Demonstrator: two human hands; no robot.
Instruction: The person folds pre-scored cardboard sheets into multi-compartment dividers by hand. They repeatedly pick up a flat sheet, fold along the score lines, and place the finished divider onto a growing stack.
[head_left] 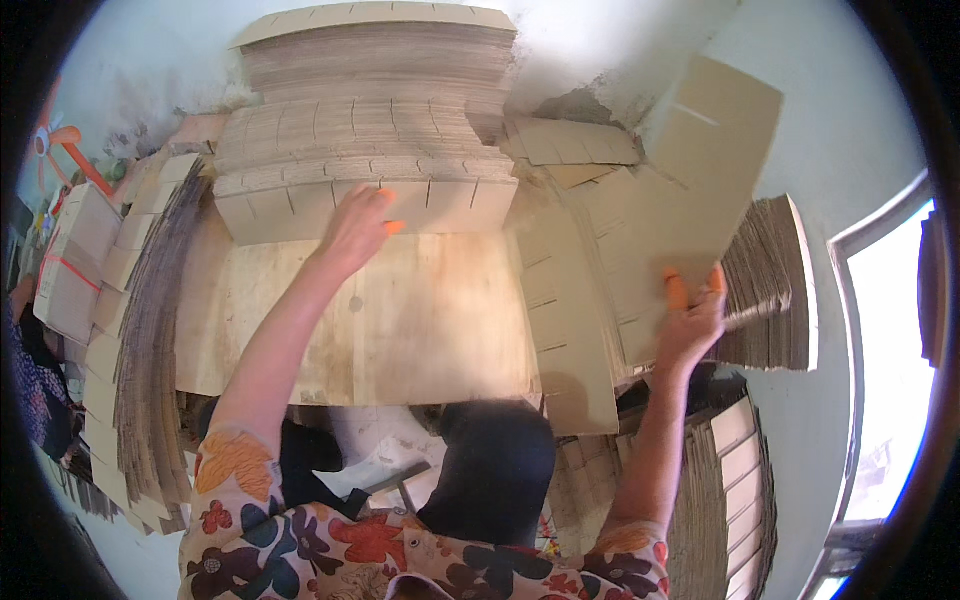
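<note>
One cardboard sheet point(735, 130): likely light, stiff; best pinched edgewise
Right hand point(690, 330), three o'clock: pinching its lower edge
Left hand point(355, 232), ten o'clock: half-curled, hold unclear from here

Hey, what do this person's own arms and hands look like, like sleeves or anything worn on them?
The left hand and right hand wear orange covers on some fingers. Forearms are bare below pale sleeves with large red, orange and brown flowers.

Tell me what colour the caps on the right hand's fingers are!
The finger caps on the right hand are orange, best seen in the head view.
</note>
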